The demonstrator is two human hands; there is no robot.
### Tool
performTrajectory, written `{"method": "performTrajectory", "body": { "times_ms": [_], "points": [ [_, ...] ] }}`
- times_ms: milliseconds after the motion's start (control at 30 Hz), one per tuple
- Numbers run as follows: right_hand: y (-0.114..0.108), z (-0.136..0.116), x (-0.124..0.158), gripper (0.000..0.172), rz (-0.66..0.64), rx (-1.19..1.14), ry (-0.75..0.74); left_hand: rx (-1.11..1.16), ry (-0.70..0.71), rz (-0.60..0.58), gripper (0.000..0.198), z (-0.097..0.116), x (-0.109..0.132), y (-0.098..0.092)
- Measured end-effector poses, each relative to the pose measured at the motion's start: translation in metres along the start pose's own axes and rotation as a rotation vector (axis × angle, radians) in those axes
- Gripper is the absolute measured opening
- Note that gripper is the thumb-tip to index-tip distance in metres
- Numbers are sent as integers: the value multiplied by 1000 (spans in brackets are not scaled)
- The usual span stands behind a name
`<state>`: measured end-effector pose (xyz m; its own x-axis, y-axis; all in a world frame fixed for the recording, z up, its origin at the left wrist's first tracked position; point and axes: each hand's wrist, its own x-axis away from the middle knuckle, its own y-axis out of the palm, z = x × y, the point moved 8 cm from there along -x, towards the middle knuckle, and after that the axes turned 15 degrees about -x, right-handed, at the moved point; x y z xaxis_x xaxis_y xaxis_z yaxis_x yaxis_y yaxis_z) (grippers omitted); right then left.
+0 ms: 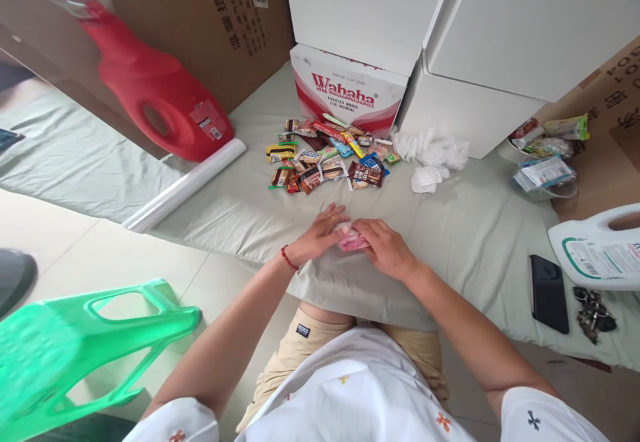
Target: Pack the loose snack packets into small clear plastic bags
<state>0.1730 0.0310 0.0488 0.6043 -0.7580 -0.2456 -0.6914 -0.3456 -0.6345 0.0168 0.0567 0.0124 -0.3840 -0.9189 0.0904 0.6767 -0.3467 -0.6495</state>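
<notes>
A pale cloth (460, 249) covers the surface in front of the person, with a white cabinet (360, 9) and a Wahaha carton (350, 99) standing beyond the fingers. The pink packet (353, 242) lies between both hands near the front edge, probably placed there for easy reach. The left hand (319, 235) has its fingers apart, thumb at the packet, seemingly to steady it. The right hand (387, 249) curls its fingers close together over the other side; its thumb is hidden, so I cannot tell whether they are clamped on the packet. Just beyond the fingers is a heap of wrapped snacks (333, 170), apparently gathered so each piece stays handy. Crumpled clear plastic (435, 149) lies ahead of the right fingers, beside the heap. Well to their right are a phone (550, 295) and keys (594, 319), perhaps set aside to free both hands.
</notes>
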Motion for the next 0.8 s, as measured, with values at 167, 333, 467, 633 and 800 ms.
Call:
{"method": "performTrajectory", "body": {
  "times_ms": [167,333,467,633,800],
  "points": [
    [-3,20,16,40,269,-683,314,784,-27,79,80,18,18,13],
    [24,35,31,45,410,-810,448,1009,-149,185,52,33,20,58],
    [19,34,42,44,464,-631,402,1012,-178,261,47,31,20,66],
    [20,31,47,50,420,-588,323,893,-190,321,42,29,14,68],
    [28,39,58,52,570,-556,373,668,-299,404,27,30,10,75]
  ]
}}
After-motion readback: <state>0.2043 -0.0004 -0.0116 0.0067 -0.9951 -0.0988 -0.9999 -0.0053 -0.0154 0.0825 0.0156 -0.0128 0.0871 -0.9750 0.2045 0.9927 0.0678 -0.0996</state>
